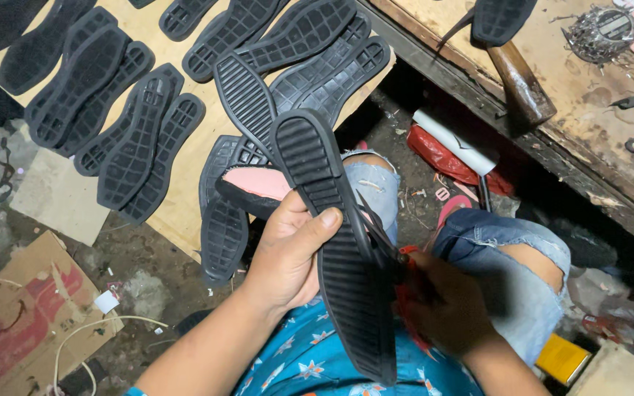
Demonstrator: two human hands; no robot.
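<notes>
The left hand (288,253) grips a black ribbed rubber shoe sole (335,242), thumb laid across its tread and fingers wrapped behind, holding it lengthwise over the person's lap with the toe end pointing away. The right hand (445,308), in shadow, is closed around red-handled scissors (403,275) whose blades meet the sole's right edge at about its middle. Just behind the sole, touching the left hand's fingers, lies a pink-lined shoe upper (254,187). Beyond it, many more black soles (141,139) lie tread-up, overlapping one another on a sheet of light cardboard (185,198) spread on the floor. The person's knees show in torn blue jeans (511,275). At upper right a worn wooden table (588,110) carries a hammer (519,81) and a heap of small metal nails (599,33).
</notes>
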